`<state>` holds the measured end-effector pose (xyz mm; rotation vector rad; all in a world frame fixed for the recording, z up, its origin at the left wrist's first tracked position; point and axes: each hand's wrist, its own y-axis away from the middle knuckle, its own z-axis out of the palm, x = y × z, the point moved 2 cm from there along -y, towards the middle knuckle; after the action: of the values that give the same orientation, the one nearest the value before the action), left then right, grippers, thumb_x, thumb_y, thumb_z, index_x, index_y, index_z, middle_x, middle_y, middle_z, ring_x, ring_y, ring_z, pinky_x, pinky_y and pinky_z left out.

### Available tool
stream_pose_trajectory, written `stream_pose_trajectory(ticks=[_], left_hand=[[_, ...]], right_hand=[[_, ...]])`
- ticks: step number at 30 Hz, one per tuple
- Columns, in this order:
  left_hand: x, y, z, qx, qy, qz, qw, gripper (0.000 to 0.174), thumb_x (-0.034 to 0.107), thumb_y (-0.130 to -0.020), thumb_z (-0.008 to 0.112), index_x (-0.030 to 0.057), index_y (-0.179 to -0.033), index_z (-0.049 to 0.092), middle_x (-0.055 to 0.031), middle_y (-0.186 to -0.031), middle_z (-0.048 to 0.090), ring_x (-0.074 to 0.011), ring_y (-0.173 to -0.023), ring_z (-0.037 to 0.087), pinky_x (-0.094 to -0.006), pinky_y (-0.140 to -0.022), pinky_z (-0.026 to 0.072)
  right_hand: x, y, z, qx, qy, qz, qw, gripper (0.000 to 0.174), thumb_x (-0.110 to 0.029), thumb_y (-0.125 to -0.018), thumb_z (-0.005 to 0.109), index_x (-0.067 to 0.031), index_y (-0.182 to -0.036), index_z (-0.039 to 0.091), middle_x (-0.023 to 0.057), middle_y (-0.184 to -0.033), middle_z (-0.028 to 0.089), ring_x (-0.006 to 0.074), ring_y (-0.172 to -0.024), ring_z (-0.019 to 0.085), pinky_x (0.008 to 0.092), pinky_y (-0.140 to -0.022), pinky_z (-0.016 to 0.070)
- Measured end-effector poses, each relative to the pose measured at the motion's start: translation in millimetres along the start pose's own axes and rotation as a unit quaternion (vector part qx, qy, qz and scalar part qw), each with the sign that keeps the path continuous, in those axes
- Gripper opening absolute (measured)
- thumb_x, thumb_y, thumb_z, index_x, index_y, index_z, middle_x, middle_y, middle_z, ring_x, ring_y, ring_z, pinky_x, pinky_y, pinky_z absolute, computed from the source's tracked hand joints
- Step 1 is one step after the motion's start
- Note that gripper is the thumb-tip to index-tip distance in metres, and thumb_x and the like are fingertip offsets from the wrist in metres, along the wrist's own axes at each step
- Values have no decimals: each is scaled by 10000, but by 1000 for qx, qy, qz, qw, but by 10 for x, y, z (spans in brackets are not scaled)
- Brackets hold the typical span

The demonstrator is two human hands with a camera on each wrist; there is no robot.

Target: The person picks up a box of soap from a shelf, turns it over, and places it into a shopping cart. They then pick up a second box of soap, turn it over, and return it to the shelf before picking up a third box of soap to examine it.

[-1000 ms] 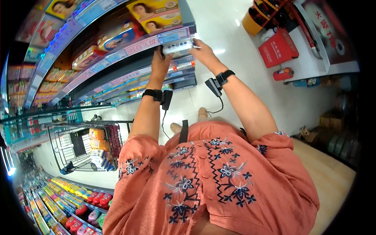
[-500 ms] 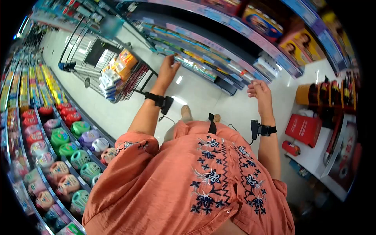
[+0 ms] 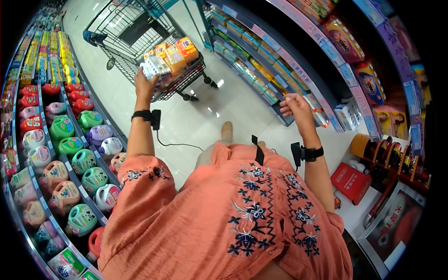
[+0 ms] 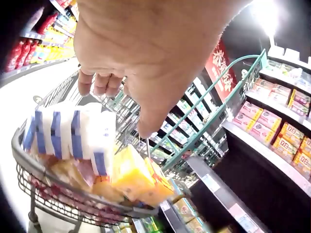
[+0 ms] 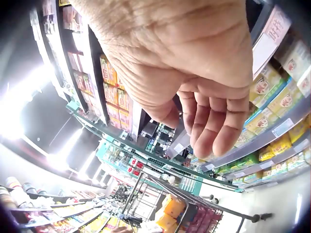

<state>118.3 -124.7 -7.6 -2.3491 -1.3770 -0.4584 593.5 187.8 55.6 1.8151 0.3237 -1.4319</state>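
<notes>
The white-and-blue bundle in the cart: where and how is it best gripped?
Probably by its two upper sides, from above: the white-and-blue bundle stands above the near rim of the cart, and no other goods cover its top. The orange packs crowd one side, so space there may be tight.

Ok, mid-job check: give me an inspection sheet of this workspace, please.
Surface: glossy pale tiled floor, under a dark wire shopping cart.
Job's things: white-and-blue wrapped packs beside orange-and-yellow packs, in the cart.
Clutter: red rectangular box with white lettering, at frame right.
Grips: left grip, bare, at the white-and-blue packs, contact unclear; right grip, bare, loosely curled, holding nothing.
Cables: thin black cable looping from the black left wrist device; short dark cable at the right wrist.
Surroundings: coloured plastic jugs on sloping shelves; dark shelving with packaged goods opposite.
</notes>
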Motion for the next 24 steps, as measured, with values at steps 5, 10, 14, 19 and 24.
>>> stream_pose_trajectory(ticks=[5, 10, 14, 19, 24], left_hand=[[-331, -665, 26, -43, -58, -18, 997, 901, 491, -812, 769, -125, -1391, 458, -348, -1384, 502, -443, -1280, 518, -456, -1088, 420], [-431, -1076, 329, -120, -107, -29, 987, 852, 529, -826, 725, -98, -1360, 508, -345, -1270, 588, -449, -1202, 579, -458, -1027, 472], [-364, -1141, 473, -169, -147, -30, 974, 678, 480, -829, 722, -88, -1178, 595, -298, -1123, 674, -418, -1079, 656, -449, -939, 521], [-209, -1033, 468, -144, -210, 8, 967, 609, 468, -825, 731, -49, -1128, 622, -238, -1077, 700, -387, -1036, 675, -471, -902, 527], [-75, -957, 357, -97, -206, 91, 969, 552, 447, -804, 765, -18, -1059, 611, -218, -1046, 701, -386, -972, 681, -493, -831, 524]], right_hand=[[-39, -99, 210, 5, 11, 19, 1000, 313, -277, -986, 581, -9, -1143, 621, 93, -962, 676, 134, -803, 636, 266, -713, 512], [0, -136, 307, 20, 4, 29, 999, 320, -283, -983, 581, -7, -1142, 617, 96, -977, 674, 133, -802, 637, 266, -712, 517], [96, -162, 335, 39, 0, 43, 998, 299, -268, -988, 572, -6, -1126, 614, 96, -975, 675, 134, -800, 641, 269, -708, 521], [91, -184, 403, 53, -3, 53, 997, 277, -255, -991, 566, -8, -1108, 611, 93, -964, 677, 137, -797, 644, 273, -704, 524], [97, -261, 460, 46, -4, 50, 998, 268, -251, -992, 562, -13, -1106, 610, 93, -962, 678, 137, -798, 645, 272, -700, 523]])
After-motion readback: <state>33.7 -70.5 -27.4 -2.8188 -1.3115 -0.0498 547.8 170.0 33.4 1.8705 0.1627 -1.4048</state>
